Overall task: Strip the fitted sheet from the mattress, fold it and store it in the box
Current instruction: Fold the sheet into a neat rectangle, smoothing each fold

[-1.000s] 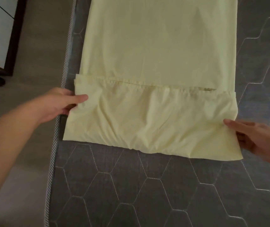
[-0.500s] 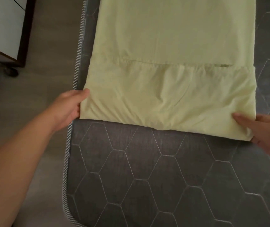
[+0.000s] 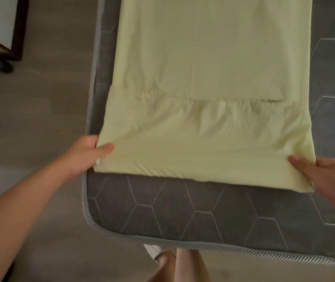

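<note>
A pale yellow fitted sheet (image 3: 213, 78) lies folded into a long strip on the bare grey mattress (image 3: 182, 208). Its near end is turned over, with the gathered elastic hem running across it. My left hand (image 3: 85, 153) grips the near left corner of the sheet, thumb on top of the cloth. My right hand (image 3: 329, 176) holds the near right corner, with its thumb on top and its fingers beside and under the edge. The storage box is not in view.
The mattress has a striped piped edge (image 3: 93, 82) and a hexagon quilting. To its left is grey floor (image 3: 50, 119) and a dark-framed piece of furniture on a castor (image 3: 6, 64). My legs (image 3: 178, 265) stand at the near mattress edge.
Both hands slid down the sheet's sides to its near corners and took hold of them. The view has pulled back, bringing the mattress's near edge into sight.
</note>
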